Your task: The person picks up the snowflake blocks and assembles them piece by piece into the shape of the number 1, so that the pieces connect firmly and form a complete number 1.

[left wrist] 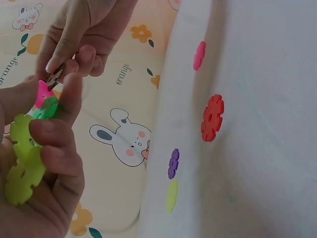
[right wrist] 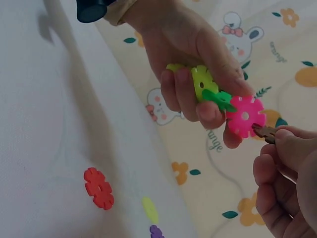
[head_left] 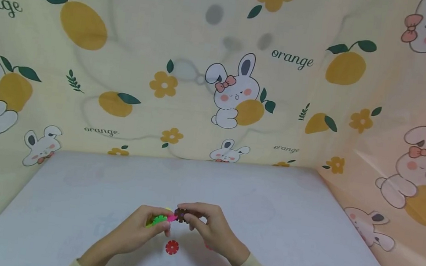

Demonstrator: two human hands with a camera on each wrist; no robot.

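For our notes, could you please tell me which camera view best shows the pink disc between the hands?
The right wrist view: the pink disc faces the camera, its centre hole and notches visible. The left wrist view shows it partly hidden; the head view, a small pink patch.

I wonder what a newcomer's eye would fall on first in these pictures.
Probably the rabbit-patterned backdrop behind the white table. Next, over the table, comes a yellow, green and pink chain in the left hand, its pink disc meeting the brown disc the right hand pinches. In the head view, a red disc lies on the table below them.
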